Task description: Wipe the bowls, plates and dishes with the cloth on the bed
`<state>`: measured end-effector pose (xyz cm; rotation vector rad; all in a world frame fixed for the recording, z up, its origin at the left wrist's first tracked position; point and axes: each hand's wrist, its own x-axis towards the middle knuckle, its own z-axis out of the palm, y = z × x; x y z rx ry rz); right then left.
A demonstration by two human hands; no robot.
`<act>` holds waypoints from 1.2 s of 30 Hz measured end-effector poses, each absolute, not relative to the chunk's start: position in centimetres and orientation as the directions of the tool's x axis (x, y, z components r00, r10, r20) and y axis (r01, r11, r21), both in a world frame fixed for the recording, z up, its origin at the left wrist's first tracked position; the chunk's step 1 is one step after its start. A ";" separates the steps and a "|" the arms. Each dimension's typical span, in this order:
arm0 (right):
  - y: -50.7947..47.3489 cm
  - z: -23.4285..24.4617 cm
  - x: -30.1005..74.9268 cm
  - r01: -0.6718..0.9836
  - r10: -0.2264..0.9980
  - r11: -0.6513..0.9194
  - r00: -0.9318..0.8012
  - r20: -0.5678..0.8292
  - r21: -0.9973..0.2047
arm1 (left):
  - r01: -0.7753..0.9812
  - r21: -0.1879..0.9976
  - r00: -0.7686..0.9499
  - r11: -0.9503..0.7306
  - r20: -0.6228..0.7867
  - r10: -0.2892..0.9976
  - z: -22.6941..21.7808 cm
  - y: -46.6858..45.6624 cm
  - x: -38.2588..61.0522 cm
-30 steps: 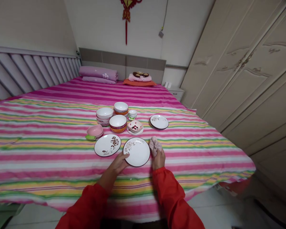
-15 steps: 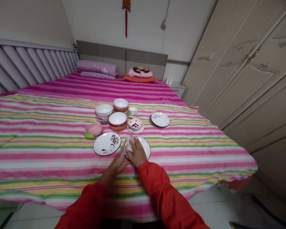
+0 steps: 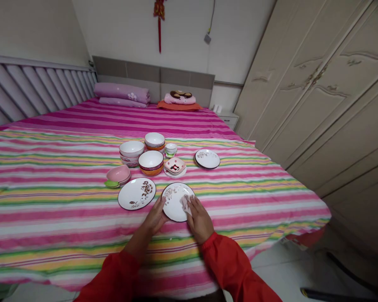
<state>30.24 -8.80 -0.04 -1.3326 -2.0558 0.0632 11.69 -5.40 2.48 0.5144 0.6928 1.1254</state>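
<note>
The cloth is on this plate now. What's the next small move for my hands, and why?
Probably slide the small cloth under the right hand toward the floral upper part of the white plate: the cloth sits at the plate's right side, and the left hand is against the opposite rim, where it can steady the plate.

The pale pink cloth [image 3: 186,204] is now pressed onto the right part of the white plate [image 3: 176,202], under the right hand [image 3: 200,220]. Half a second ago it was bunched over the plate's left side. The right hand is drawn back to the plate's near right rim, and the gap between it and the left hand [image 3: 154,216] is reopened, with the plate's middle now seen between them. The floral pattern [image 3: 172,192], covered half a second ago, is exposed just beyond the cloth. The headboard [image 3: 154,71] is seen further left in the view.
</note>
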 end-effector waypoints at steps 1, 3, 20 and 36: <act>-7.9 0.1 30.2 0.805 0.832 0.457 -0.236 0.501 -0.379 | -0.632 0.690 0.258 0.353 -0.243 0.935 2.5 -5.4 11.7; -5.9 0.4 29.4 0.825 0.853 0.417 -0.210 0.478 -0.381 | -0.629 0.696 0.254 0.347 -0.238 0.938 2.5 -5.3 11.7; -9.8 1.8 27.5 0.683 0.826 0.563 -0.456 0.330 -0.465 | -0.616 0.708 0.235 0.345 -0.253 0.939 2.3 -5.4 11.7; -2.0 2.0 24.0 0.794 0.881 0.431 -0.268 0.390 -0.429 | -0.650 0.680 0.272 0.339 -0.209 0.939 2.5 -5.1 11.7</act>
